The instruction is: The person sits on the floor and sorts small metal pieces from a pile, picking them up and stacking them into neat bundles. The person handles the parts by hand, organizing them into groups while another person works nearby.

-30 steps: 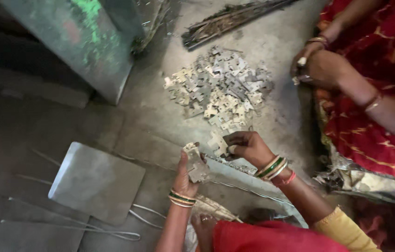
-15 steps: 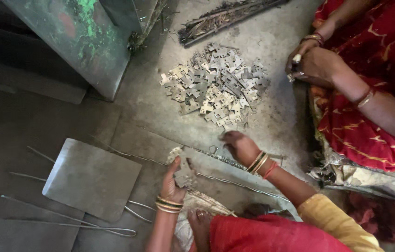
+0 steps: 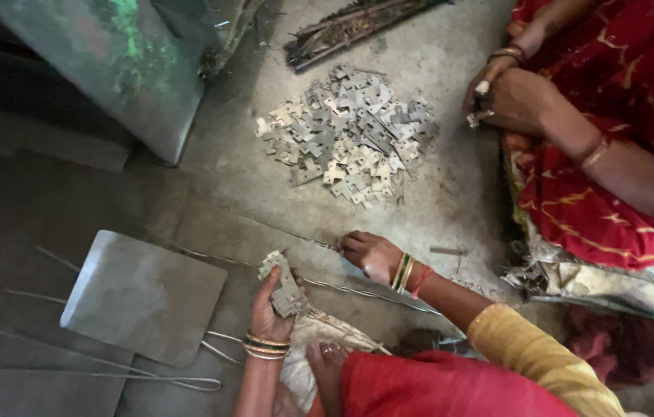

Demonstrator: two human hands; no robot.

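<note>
Left hand [image 3: 271,309] is raised palm-up near the person's knee, fingers curled closed around a small stack of plates [image 3: 284,284]; the stack stands partly above the fingertips. Right hand [image 3: 372,255] is stretched forward and low over the floor [image 3: 450,201], fingers bent and pinched together at a wire [image 3: 358,287]; whether the fingertips grip the wire or a small part beside it cannot be told. Both wrists carry bangles [image 3: 403,272]. The wire runs across the floor from left to right, passing under the right hand. A pile [image 3: 346,135] of the same flat grey plates lies on the floor well ahead of both hands, apart from them. A flat metal sheet [image 3: 142,297] lies to the left of the left hand, near it but not touching; thin rods [image 3: 95,377] lie beside and under the sheet. A second person in red cloth sits at the right, one hand [image 3: 508,96] resting closed near the pile.
</note>
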